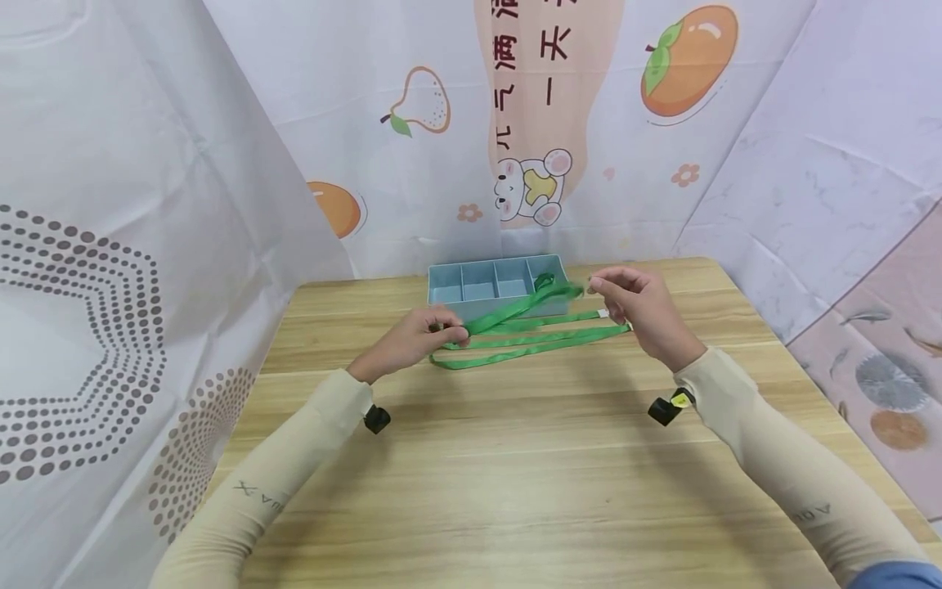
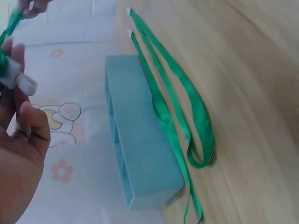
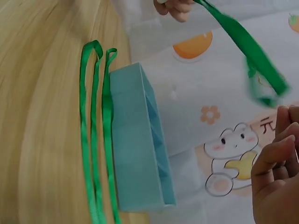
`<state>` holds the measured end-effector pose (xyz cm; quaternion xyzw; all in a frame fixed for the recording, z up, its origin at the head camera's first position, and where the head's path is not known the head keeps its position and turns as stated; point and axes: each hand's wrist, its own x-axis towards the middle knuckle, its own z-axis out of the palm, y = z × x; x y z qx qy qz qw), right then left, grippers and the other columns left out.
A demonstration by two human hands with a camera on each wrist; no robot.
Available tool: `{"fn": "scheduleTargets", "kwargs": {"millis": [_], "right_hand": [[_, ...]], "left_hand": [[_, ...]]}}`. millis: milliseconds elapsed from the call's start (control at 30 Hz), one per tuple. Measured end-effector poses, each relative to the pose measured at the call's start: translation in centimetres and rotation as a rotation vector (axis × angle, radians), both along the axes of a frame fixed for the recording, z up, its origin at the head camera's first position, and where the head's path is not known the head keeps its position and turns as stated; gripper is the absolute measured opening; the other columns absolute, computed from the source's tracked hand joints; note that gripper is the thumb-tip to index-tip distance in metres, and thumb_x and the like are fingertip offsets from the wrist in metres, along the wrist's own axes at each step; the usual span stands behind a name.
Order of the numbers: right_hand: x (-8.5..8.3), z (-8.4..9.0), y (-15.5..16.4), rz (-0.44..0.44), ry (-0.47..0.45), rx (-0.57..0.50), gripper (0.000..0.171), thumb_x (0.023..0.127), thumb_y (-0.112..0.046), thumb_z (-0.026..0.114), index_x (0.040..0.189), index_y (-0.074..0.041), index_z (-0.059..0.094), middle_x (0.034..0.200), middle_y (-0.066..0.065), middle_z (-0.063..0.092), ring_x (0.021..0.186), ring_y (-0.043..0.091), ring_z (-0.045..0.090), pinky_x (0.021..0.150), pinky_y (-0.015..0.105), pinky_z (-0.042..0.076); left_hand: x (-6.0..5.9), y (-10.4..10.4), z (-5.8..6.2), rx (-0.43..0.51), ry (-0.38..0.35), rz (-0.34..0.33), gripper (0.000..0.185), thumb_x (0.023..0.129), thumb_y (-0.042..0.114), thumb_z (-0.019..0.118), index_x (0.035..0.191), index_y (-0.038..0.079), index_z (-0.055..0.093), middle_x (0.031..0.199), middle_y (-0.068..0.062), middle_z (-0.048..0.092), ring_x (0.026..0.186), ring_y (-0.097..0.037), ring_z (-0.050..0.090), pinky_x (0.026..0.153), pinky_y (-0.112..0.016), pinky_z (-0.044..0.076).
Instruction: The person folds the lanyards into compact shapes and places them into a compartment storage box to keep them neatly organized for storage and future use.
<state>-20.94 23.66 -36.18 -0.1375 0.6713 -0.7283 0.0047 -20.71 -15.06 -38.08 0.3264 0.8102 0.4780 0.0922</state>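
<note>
A small, curtained-off work corner, more makeshift booth than furnished room; whether home, office or workshop lies beyond, the pictures cannot tell; the wood-grain desk (image 1: 508,483) is hemmed in by hanging sheets, a back sheet (image 1: 456,172) printed with oranges, a pear, Chinese characters and a cartoon animal, a dotted left sheet (image 1: 184,221), and a marbled right sheet (image 1: 817,172); creases and folds mark these as soft hangings; black wrist cameras (image 1: 377,419) suggest a recording set-up.
</note>
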Motion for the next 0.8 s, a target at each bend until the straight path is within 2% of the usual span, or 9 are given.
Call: {"fn": "scheduleTargets", "kwargs": {"millis": [133, 200, 267, 367, 467, 567, 633, 700, 800], "right_hand": [[0.2, -1.4, 0.7, -0.006, -0.093, 0.133, 0.021, 0.099, -0.025, 0.073, 0.111, -0.007, 0.074, 0.094, -0.002, 0.070, 0.062, 0.012, 0.044, 0.055, 0.025, 0.039], [0.5, -2.0, 0.5, 0.035, -0.120, 0.230, 0.024, 0.099, -0.028, 0.073, 0.115, -0.010, 0.074, 0.097, 0.001, 0.069, 0.064, 0.012, 0.044, 0.057, 0.027, 0.040], [0.9, -2.4, -0.2, 0.101, -0.104, 0.337, 0.026, 0.099, -0.028, 0.072, 0.120, -0.013, 0.073, 0.095, 0.006, 0.066, 0.063, 0.013, 0.043, 0.056, 0.027, 0.039], [1.4, -2.6, -2.3, 0.207, 0.000, 0.478, 0.031, 0.099, -0.026, 0.073, 0.128, -0.015, 0.072, 0.094, 0.011, 0.067, 0.068, 0.020, 0.050, 0.057, 0.028, 0.041], [1.9, -2.4, -4.9, 0.283, 0.161, 0.603, 0.040, 0.098, -0.028, 0.074, 0.136, -0.017, 0.068, 0.090, 0.005, 0.070, 0.071, 0.024, 0.054, 0.057, 0.028, 0.042], [2.2, -2.0, -7.1, 0.344, 0.270, 0.661, 0.051, 0.097, -0.035, 0.075, 0.143, -0.019, 0.063, 0.081, -0.004, 0.067, 0.064, 0.018, 0.052, 0.056, 0.029, 0.041], [2.3, -1.7, -8.4, 0.382, 0.299, 0.677, 0.054, 0.096, -0.038, 0.075, 0.145, -0.019, 0.061, 0.073, -0.005, 0.063, 0.058, 0.014, 0.047, 0.054, 0.028, 0.039], [2.3, -1.5, -9.4, 0.424, 0.300, 0.685, 0.052, 0.095, -0.040, 0.076, 0.142, -0.020, 0.064, 0.066, -0.004, 0.056, 0.055, 0.011, 0.042, 0.053, 0.027, 0.036], [2.3, -1.6, -10.4, 0.484, 0.292, 0.694, 0.027, 0.096, -0.040, 0.074, 0.108, -0.017, 0.078, 0.059, -0.004, 0.046, 0.052, 0.010, 0.037, 0.054, 0.026, 0.033]], "left_hand": [[-0.3, 0.0, 0.4, -0.070, 0.074, -0.014, 0.015, 0.102, 0.028, 0.067, 0.094, 0.023, 0.079, 0.096, -0.001, 0.064, 0.087, -0.023, 0.047, 0.070, -0.036, 0.041], [-0.4, 0.2, 0.6, -0.108, 0.129, -0.031, 0.013, 0.102, 0.026, 0.068, 0.095, 0.023, 0.080, 0.096, 0.004, 0.066, 0.086, -0.021, 0.047, 0.069, -0.035, 0.040], [-0.6, 0.4, 0.9, -0.147, 0.188, -0.058, 0.012, 0.101, 0.023, 0.069, 0.097, 0.021, 0.080, 0.096, 0.008, 0.068, 0.085, -0.025, 0.048, 0.068, -0.035, 0.039], [-0.7, 0.7, 1.6, -0.197, 0.244, -0.101, 0.012, 0.101, 0.022, 0.070, 0.098, 0.019, 0.081, 0.094, 0.010, 0.070, 0.084, -0.028, 0.049, 0.070, -0.035, 0.037], [-0.6, 1.0, 2.4, -0.253, 0.271, -0.150, 0.013, 0.101, 0.024, 0.069, 0.097, 0.019, 0.081, 0.087, 0.013, 0.069, 0.082, -0.024, 0.048, 0.074, -0.036, 0.037], [-0.5, 1.6, 3.0, -0.306, 0.300, -0.201, 0.014, 0.100, 0.026, 0.070, 0.096, 0.019, 0.080, 0.085, 0.015, 0.068, 0.079, -0.016, 0.045, 0.074, -0.035, 0.037], [-0.3, 2.0, 3.4, -0.338, 0.326, -0.236, 0.013, 0.100, 0.028, 0.069, 0.097, 0.021, 0.080, 0.086, 0.015, 0.068, 0.080, -0.014, 0.044, 0.073, -0.034, 0.038], [0.0, 2.3, 3.7, -0.361, 0.356, -0.266, 0.014, 0.100, 0.029, 0.069, 0.098, 0.020, 0.079, 0.087, 0.014, 0.068, 0.081, -0.013, 0.044, 0.072, -0.033, 0.039], [0.3, 2.6, 4.2, -0.377, 0.396, -0.297, 0.016, 0.101, 0.029, 0.068, 0.099, 0.018, 0.079, 0.088, 0.014, 0.068, 0.083, -0.012, 0.044, 0.073, -0.032, 0.040]]}}
